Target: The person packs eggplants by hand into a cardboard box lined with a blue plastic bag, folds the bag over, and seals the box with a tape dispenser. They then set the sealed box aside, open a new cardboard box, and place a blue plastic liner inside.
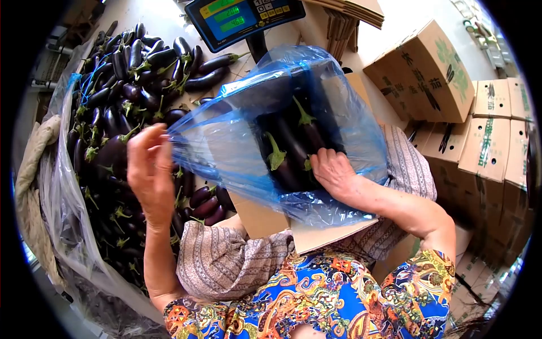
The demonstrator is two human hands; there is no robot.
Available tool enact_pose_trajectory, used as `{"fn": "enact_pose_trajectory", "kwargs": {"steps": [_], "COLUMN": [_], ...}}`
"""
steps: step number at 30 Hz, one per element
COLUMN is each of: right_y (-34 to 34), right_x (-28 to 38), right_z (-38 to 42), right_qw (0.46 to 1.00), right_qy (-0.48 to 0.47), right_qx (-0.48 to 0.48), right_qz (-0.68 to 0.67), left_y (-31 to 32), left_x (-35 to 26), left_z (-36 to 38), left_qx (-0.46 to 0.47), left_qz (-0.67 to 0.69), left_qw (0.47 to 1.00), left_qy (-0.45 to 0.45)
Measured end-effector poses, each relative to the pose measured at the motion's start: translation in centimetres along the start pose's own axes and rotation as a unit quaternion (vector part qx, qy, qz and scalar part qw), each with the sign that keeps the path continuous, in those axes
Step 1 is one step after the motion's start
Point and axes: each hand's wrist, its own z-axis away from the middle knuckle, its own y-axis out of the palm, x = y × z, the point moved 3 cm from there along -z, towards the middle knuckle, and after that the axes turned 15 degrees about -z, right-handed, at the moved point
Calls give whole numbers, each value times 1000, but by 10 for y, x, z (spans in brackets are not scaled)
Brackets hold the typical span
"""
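Note:
A blue plastic bag [217,161] lines an open cardboard box [327,233] between my knees. Several dark purple eggplants [289,137] with green stems lie inside it, side by side. My left hand [151,169] is raised at the left of the box, its fingers closed at the bag's edge, and the plastic stretches out toward it. Down in the box, my right hand [337,172] has its fingers curled over the near end of an eggplant; its fingertips are partly hidden.
A big heap of eggplants [121,107] on clear plastic sheeting [62,192] fills the left side. Behind the box stands a digital scale [243,20] with lit green digits. Printed cartons [420,73] are stacked at the right, and flattened cardboard [341,28] leans at the back.

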Motion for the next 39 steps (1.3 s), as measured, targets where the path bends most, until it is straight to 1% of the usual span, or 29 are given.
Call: {"fn": "enact_pose_trajectory", "kwargs": {"steps": [2, 3, 4, 6, 8, 10, 11, 12, 14, 15, 16, 17, 18, 19, 20, 21, 22, 23, 24, 25, 26, 28, 29, 30, 32, 33, 35, 36, 39], "right_y": [0, -5, -22, -69, -122, -165, -178, -183, -186, -187, -183, -173, -160, -143, -121, -101, -77, -64, -58, -43, -28, -18, -2, 0, 12, 13, -6, -26, -52], "right_x": [0, -1, -2, -12, -13, -12, -14, -18, -29, -32, -32, -34, -36, -38, -36, -33, -31, -27, -23, -20, -16, -2, 2, 10, 15, 11, -4, -10, -30], "right_z": [-3, -3, -5, -10, -16, -20, -19, -18, -14, -11, -8, -4, 0, 3, 8, 10, 16, 15, 5, -6, -18, -42, -53, -59, -63, -64, -61, -58, -57], "right_qw": [997, 999, 999, 989, 980, 969, 963, 952, 892, 829, 816, 801, 784, 798, 822, 848, 880, 889, 873, 871, 868, 858, 855, 847, 845, 844, 832, 828, 872], "right_qy": [5, 9, -12, -56, -38, -25, -44, -53, -45, 62, 61, 61, 64, 67, 97, 93, 58, 63, 96, 106, 115, 154, 162, 181, 170, 156, 140, 153, 134], "right_qx": [74, 42, 2, -77, -83, -94, -108, -123, -119, -38, -48, -60, -73, 14, 110, 179, 164, 173, 199, 160, 120, 91, 86, 126, 124, 139, 154, 161, 134], "right_qz": [23, 4, -36, -115, -179, -226, -245, -274, -434, -554, -572, -592, -613, -598, -550, -491, -442, -419, -434, -452, -467, -481, -485, -484, -491, -493, -514, -515, -452], "left_y": [13, 23, 35, 64, 92, 118, 124, 118, 110, 103, 94, 85, 74, 64, 52, 39, 26, 15, 5, -6, -12, -18, -19, -20, -21, -22, -28, -30, -33], "left_x": [-36, -51, -62, -72, -82, -86, -91, -104, -113, -114, -113, -107, -102, -94, -88, -86, -83, -78, -75, -75, -65, -48, -39, -29, -11, -5, -1, -5, -23], "left_z": [1, 5, 8, 14, 18, 18, 12, 8, 6, 2, -4, -9, -16, -21, -23, -23, -23, -22, -19, -15, -13, -5, 1, 7, 19, 22, 28, 29, 25], "left_qx": [78, 129, 174, 256, 294, 255, 262, 221, 229, 225, 220, 192, 194, 203, 203, 201, 200, 196, 191, 195, 178, 167, 163, 163, 168, 175, 183, 182, 155], "left_qz": [-54, -60, -64, -46, -43, 13, 55, -5, 8, 2, -5, -1, 34, 71, 109, 122, 136, 137, 137, 140, 136, 134, 133, 127, 134, 127, 126, 134, 175], "left_qw": [980, 967, 946, 919, 900, 915, 921, 929, 930, 935, 940, 953, 960, 966, 969, 969, 969, 969, 970, 971, 974, 977, 978, 978, 976, 976, 974, 973, 972], "left_qy": [174, 212, 265, 297, 318, 312, 281, 298, 288, 273, 260, 235, 197, 142, 87, 72, 58, 59, 59, 18, 31, 9, -6, -15, -41, -30, -43, -49, -3]}}
